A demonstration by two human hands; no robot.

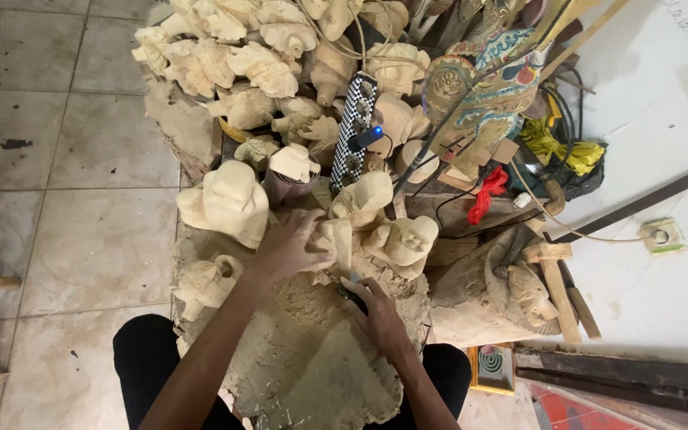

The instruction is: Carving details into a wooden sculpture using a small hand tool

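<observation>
Head view, looking straight down at a wood block used as a work surface, coated in pale sawdust. Left hand lies on a pale unfinished wood carving, fingers curled over its near side, gripping it and pressing it onto the block. Right hand is closed around a dark-handled tool; tool tip sits at the base of the carving, exact contact hidden by the fingers. Carving stands at the far edge of the block, touching a second rounded carving just to its right. Larger rough carving stands left of the left hand. Pile of more pale carvings fills the area beyond. Checkered power strip leans in the pile. Tiled floor to the left.
</observation>
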